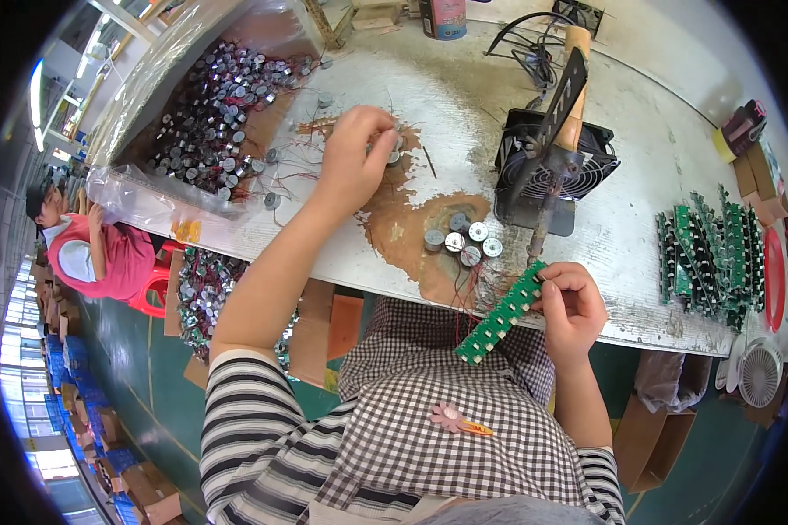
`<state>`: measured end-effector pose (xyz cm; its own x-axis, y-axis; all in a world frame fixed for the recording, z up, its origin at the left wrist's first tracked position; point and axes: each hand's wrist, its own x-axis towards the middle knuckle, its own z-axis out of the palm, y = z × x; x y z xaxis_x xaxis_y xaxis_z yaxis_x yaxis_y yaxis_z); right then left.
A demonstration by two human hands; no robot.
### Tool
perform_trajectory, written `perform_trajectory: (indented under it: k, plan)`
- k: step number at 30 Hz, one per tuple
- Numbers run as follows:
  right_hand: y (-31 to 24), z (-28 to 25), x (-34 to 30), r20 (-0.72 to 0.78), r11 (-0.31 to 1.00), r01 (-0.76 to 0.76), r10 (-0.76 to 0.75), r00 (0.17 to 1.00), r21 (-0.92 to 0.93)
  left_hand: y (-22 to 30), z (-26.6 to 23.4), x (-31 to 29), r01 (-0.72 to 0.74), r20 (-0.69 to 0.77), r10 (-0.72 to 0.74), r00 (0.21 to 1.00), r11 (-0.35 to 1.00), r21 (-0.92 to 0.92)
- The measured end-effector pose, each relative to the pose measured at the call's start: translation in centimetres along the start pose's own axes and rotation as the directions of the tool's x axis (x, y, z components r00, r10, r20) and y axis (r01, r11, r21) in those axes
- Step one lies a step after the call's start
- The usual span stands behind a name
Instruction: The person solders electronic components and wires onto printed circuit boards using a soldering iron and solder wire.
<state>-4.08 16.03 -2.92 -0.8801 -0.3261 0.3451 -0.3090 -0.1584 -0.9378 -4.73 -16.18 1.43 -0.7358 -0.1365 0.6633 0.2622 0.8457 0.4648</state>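
Observation:
My right hand (pixel 573 311) pinches a long green circuit board strip (pixel 499 319) by its upper end, slanted over the table's front edge. White connectors line the strip, and thin red wires hang beside it. Right above the strip's top end is the tip of a soldering iron (pixel 547 206) with a wooden handle, fixed in a metal stand. Farther left, my left hand (pixel 356 153) has its fingers curled round a small round motor (pixel 394 157), partly hidden by them. Between the hands, several small round motors (pixel 470 255) stand grouped on a worn brown patch.
A plastic-lined box (pixel 162 192) full of wired motors stands at the left. Behind the iron sits a black fan (pixel 587 162). Green boards (pixel 709 254) are stacked at the right. Below the table's left edge is another box of parts (pixel 206 284). A person in pink (pixel 105 258) sits far left.

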Motion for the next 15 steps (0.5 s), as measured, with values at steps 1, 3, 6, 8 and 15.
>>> perform_trajectory:
  k: [1, 3, 6, 8, 15]
  plan:
    - [0.0, 0.0, 0.0, 0.005, 1.000, -0.003, 0.003, 1.000, 0.001, 0.3, -0.3, -0.6, 0.005, -0.001, -0.005, 1.000, 1.000, 0.003]
    - [0.2, -0.2, 0.0, 0.003, 0.998, -0.023, 0.023, 1.000, 0.052, 2.4, -1.0, -1.6, 0.326, 0.054, -0.327, 0.944, 0.889, -0.323]
    - [0.4, -0.4, 0.1, 0.019, 0.994, -0.010, 0.008, 1.000, 0.110, 6.9, -1.7, -4.1, 0.566, 0.376, -0.423, 0.824, 0.609, -0.556]
    - [0.4, -0.6, 0.2, 0.075, 0.988, -0.011, -0.001, 0.997, 0.154, 8.3, -1.8, -6.0, 0.691, 0.570, -0.396, 0.720, 0.492, -0.531]
    - [0.4, -0.5, 0.6, 0.122, 0.994, -0.021, 0.008, 0.992, 0.107, 11.0, -0.5, -7.4, 0.850, 0.775, -0.385, 0.502, 0.053, -0.524]
